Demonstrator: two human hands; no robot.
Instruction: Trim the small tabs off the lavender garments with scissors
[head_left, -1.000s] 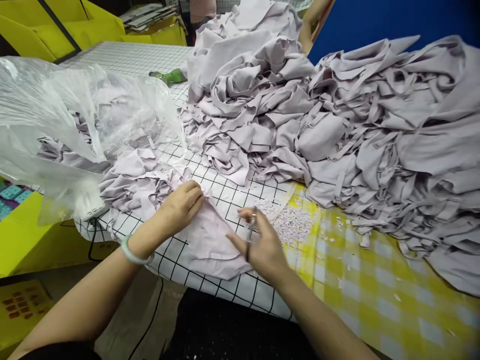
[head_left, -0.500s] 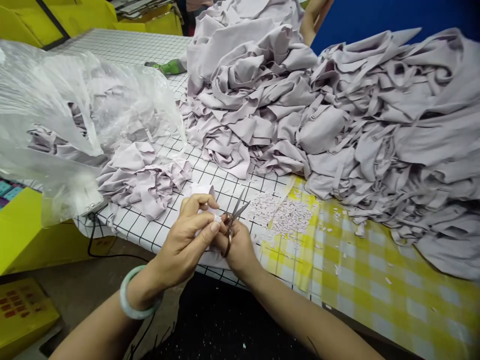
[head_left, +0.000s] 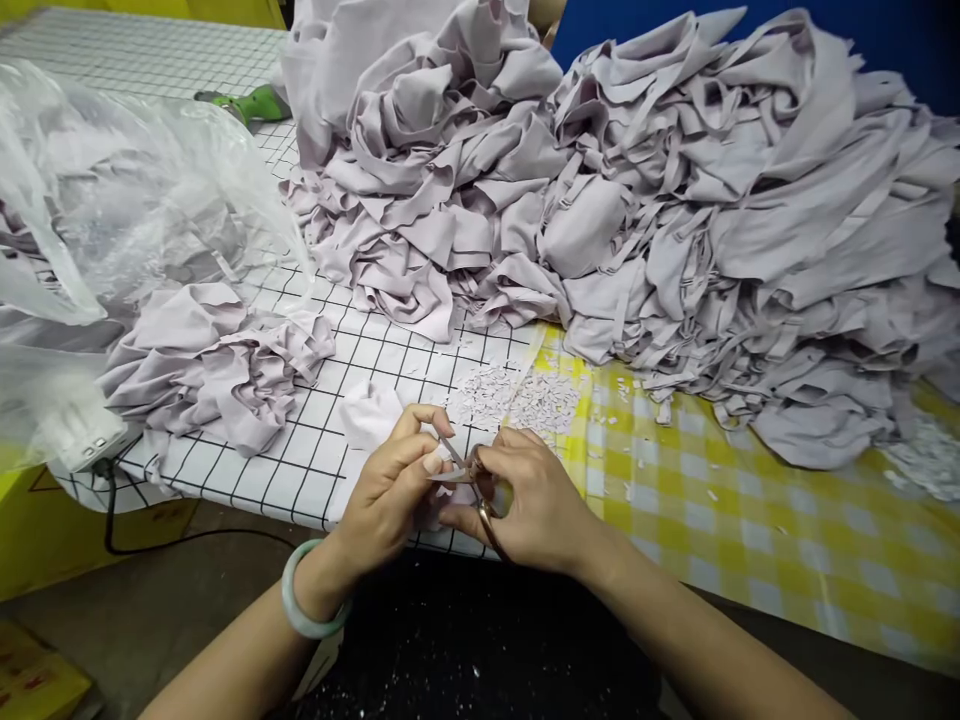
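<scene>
My right hand (head_left: 532, 495) is closed round the handles of a pair of scissors (head_left: 486, 505), whose parted blades point left. The blades lie at the fingertips of my left hand (head_left: 397, 485), which pinches a small piece of pale lilac fabric (head_left: 448, 466). Part of that fabric is hidden behind the fingers and scissors. A flat pale scrap (head_left: 370, 414) rests on the table just beyond my left hand. Many tiny cut bits (head_left: 546, 400) lie on the table beyond my right hand.
Large heaps of lilac fabric (head_left: 787, 230) cover the back and right. A smaller pile (head_left: 217, 365) lies at left beside a clear plastic bag (head_left: 150, 190), near a white power strip (head_left: 82, 430) with a black cord. A green-handled tool (head_left: 251, 104) sits farther back on the gridded table (head_left: 300, 475).
The view has shifted right. My right hand has turned the scissors from pointing up and away to pointing left, bringing their blades to the fabric at my left fingertips.
</scene>
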